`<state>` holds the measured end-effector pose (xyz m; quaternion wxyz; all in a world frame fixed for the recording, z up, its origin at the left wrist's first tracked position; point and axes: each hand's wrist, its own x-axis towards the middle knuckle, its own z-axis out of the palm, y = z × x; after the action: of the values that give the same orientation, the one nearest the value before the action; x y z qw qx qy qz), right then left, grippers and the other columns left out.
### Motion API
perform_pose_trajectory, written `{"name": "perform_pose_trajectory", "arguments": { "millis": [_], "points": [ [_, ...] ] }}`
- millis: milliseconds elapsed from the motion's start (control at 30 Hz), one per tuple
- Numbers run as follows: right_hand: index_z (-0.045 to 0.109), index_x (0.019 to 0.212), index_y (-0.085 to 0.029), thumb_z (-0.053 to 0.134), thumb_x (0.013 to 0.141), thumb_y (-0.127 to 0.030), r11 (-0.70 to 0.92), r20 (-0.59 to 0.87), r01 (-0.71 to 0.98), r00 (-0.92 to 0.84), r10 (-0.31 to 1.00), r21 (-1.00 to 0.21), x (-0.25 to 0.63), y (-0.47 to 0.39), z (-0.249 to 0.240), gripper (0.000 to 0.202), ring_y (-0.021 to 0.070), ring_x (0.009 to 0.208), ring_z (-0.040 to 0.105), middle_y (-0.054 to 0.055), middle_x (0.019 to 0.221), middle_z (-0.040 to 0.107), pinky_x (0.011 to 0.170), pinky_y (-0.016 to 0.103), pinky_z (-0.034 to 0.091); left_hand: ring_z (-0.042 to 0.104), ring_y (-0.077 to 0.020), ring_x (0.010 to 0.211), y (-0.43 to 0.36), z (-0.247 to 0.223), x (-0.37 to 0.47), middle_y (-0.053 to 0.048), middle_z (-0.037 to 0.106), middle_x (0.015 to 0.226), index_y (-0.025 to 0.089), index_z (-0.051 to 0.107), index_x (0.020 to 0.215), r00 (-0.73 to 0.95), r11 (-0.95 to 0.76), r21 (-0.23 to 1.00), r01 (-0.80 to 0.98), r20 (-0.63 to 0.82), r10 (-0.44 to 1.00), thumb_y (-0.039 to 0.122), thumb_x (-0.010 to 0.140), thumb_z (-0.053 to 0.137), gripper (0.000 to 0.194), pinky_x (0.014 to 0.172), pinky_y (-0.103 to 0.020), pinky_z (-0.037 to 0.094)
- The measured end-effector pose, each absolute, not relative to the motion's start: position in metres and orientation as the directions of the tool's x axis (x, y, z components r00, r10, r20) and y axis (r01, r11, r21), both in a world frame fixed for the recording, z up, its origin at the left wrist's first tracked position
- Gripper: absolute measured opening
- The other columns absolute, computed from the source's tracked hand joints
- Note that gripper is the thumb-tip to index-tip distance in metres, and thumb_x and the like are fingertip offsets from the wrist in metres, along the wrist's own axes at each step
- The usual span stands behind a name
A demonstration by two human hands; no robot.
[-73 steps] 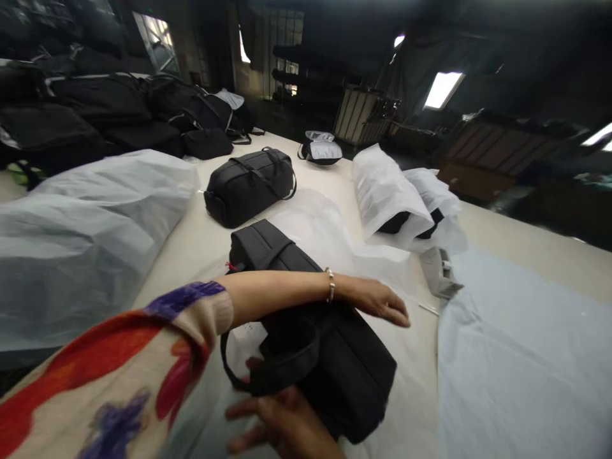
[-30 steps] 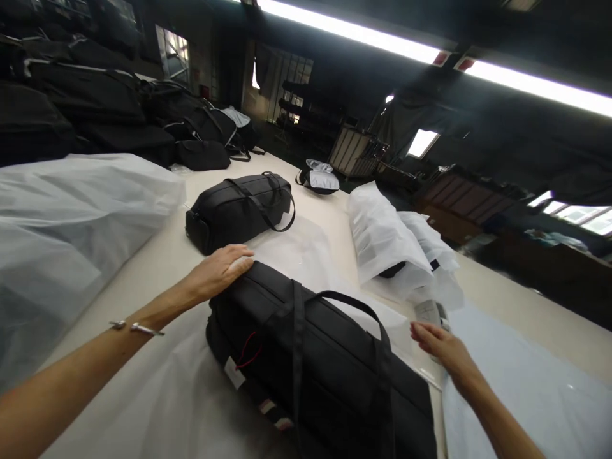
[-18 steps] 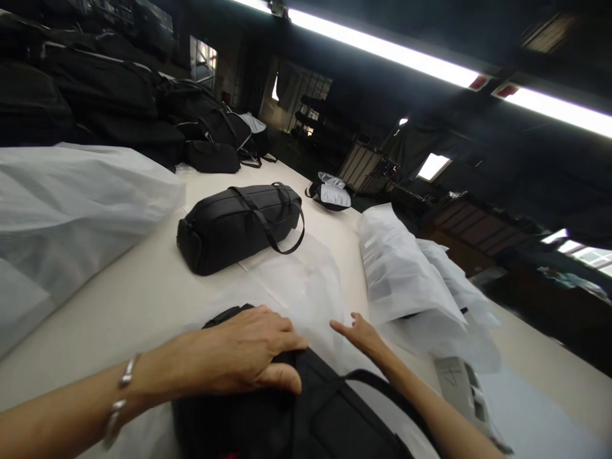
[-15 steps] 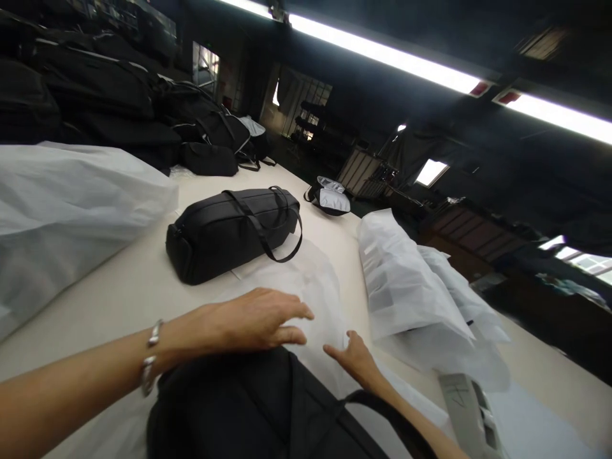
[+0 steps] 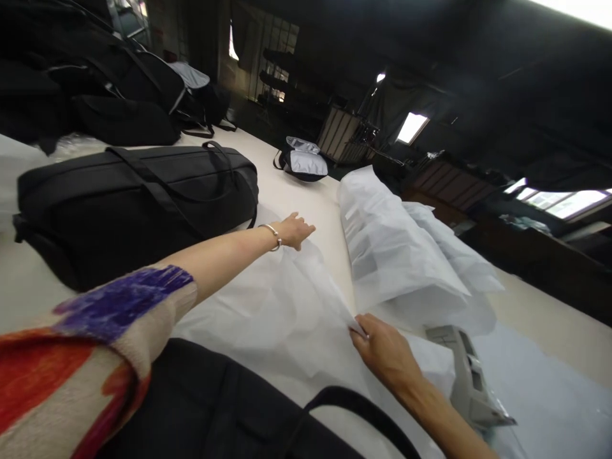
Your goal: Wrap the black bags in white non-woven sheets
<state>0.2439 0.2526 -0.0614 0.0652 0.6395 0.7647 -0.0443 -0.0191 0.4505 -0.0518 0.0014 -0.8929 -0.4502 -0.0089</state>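
A translucent white plastic bag [image 5: 282, 312] lies spread over the pale table. My right hand [image 5: 387, 350] pinches its right edge between thumb and fingers, pulling the film into a fold. My left hand [image 5: 294, 231], with a bracelet at the wrist, reaches out to the bag's far end. Its fingers are stretched apart and hold nothing I can see; whether they touch the film I cannot tell. Close in front of me is a black bag [image 5: 205, 401] with a strap handle, partly hidden by my left sleeve. A second black duffel bag [image 5: 129, 197] lies beyond my left forearm.
More plastic bags [image 5: 396, 242] lie in a loose pile on the right. A grey box-like device [image 5: 471, 376] sits near my right forearm. An open silver-lined bag [image 5: 306, 162] stands at the table's far edge. Black bags [image 5: 124, 115] are heaped at the back left.
My left hand has moved forward from above the near black bag to the plastic bag's far end. My right hand has closed on the plastic edge. The view has shifted right.
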Motion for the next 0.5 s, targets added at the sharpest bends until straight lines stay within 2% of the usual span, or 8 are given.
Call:
{"name": "perform_pose_trajectory", "arguments": {
  "millis": [67,133,233,300,433,500],
  "points": [
    [0.062,0.086,-0.023,0.052,0.095,-0.021,0.189,-0.17,0.98,-0.177,0.969,0.057,0.245,0.25,-0.047,0.013,0.0185,0.088,0.064,0.001,0.096,0.069,0.066,0.028,0.03,0.067,-0.0279,0.104,0.448,-0.045,-0.019,-0.011,0.075,0.102,0.019,0.069,0.105,0.586,-0.586,-0.001,0.81,-0.002,0.81,0.016,0.074,0.074,0.031,0.102,-0.044,0.039],
    [0.061,0.084,-0.023,0.051,0.093,-0.02,0.181,-0.19,0.976,-0.157,0.969,0.121,0.251,0.252,-0.035,0.014,0.0198,0.087,0.065,0.001,0.093,0.071,0.063,0.028,0.028,0.068,-0.0256,0.093,0.443,-0.032,-0.02,-0.009,0.075,0.093,0.018,0.071,0.087,0.588,-0.588,0.0,0.809,-0.004,0.809,0.014,0.077,0.067,0.012,0.089,-0.037,0.044],
    [0.061,0.085,-0.025,0.05,0.089,-0.017,0.168,-0.173,0.963,-0.133,0.976,0.211,0.271,0.257,-0.017,0.015,0.0219,0.083,0.066,0.001,0.091,0.072,0.059,0.03,0.025,0.066,-0.0248,0.086,0.429,-0.001,-0.025,-0.009,0.072,0.091,0.019,0.07,0.088,0.605,-0.607,0.02,0.795,0.061,0.794,0.019,0.082,0.06,0.011,0.075,-0.032,0.043],
    [0.062,0.086,-0.026,0.049,0.086,-0.016,0.172,-0.098,0.958,-0.153,0.983,0.231,0.29,0.253,-0.002,0.017,0.022,0.079,0.067,0.001,0.089,0.072,0.057,0.029,0.025,0.064,-0.0241,0.085,0.411,0.027,-0.033,-0.007,0.07,0.09,0.021,0.069,0.093,0.618,-0.624,0.029,0.781,0.112,0.778,0.023,0.087,0.057,0.014,0.07,-0.031,0.04],
    [0.064,0.084,-0.028,0.055,0.081,-0.028,0.187,0.134,0.964,-0.215,0.967,0.19,0.327,0.213,0.042,0.01,0.0198,0.064,0.063,0.002,0.079,0.069,0.051,0.028,0.03,0.055,-0.0178,0.065,0.342,0.086,-0.056,-0.002,0.064,0.075,0.021,0.066,0.082,0.677,-0.7,0.06,0.712,0.206,0.706,0.022,0.09,0.055,0.014,0.066,-0.031,0.036],
    [0.065,0.083,-0.028,0.058,0.079,-0.037,0.196,0.203,0.969,-0.224,0.953,0.151,0.343,0.175,0.066,0.012,0.0168,0.052,0.058,0.002,0.072,0.066,0.047,0.027,0.03,0.051,-0.0145,0.058,0.293,0.112,-0.068,0.001,0.061,0.069,0.02,0.066,0.075,0.64,-0.701,0.172,0.692,0.304,0.706,0.02,0.086,0.059,0.013,0.067,-0.031,0.037]
  ]
}}
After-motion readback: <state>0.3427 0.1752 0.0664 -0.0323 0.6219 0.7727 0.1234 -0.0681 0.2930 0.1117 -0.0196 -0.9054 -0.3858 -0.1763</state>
